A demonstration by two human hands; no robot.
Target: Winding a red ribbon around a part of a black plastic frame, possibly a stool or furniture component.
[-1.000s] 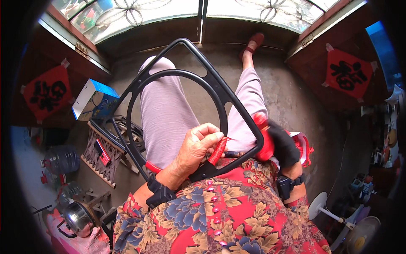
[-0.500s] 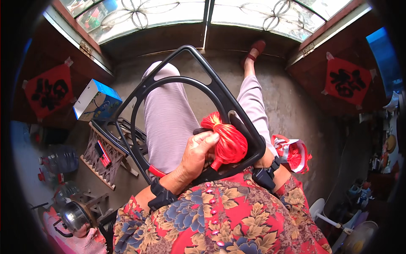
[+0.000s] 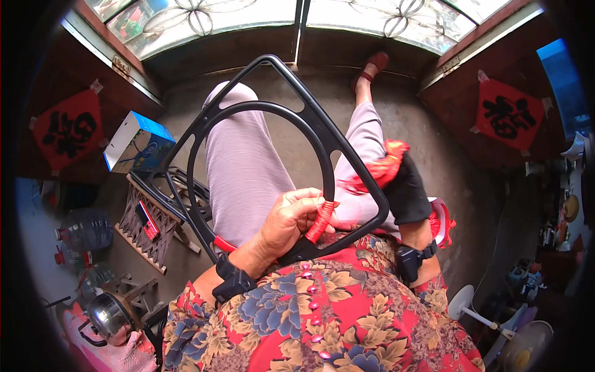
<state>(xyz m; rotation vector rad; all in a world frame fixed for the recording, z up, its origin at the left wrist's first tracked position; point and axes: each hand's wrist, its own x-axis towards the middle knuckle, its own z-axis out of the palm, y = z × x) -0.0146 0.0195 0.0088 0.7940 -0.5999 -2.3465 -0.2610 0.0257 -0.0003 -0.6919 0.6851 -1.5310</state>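
Observation:
A black frame (image 3: 318, 119) with a rounded triangular outline and a round inner ring lies across my lap. Red cord is wound tightly in a short coil (image 3: 320, 222) around the ring's near right part. My bare left hand (image 3: 290, 218) pinches the ring at this coil, thumb and fingers closed. Out to the right, my right hand (image 3: 409, 191), in a black glove, grips a loose bundle of red cord (image 3: 389, 162), blurred by motion. The bundle is beyond the frame's right edge, over my right leg. A second red wrap (image 3: 224, 244) sits on the frame's lower left.
To the left, a woven folding stool (image 3: 145, 226) carries a red phone-like device (image 3: 149, 224); a blue and white box (image 3: 139, 142) stands behind it. Plastic bottles (image 3: 87, 231) and a metal kettle (image 3: 110, 317) are at lower left. A white bag with red cord (image 3: 441, 222) is by my right wrist.
My right hand has swung right and away from the ring, carrying the red bundle from inside the frame to beyond its right edge. The left hand now pinches the exposed coil.

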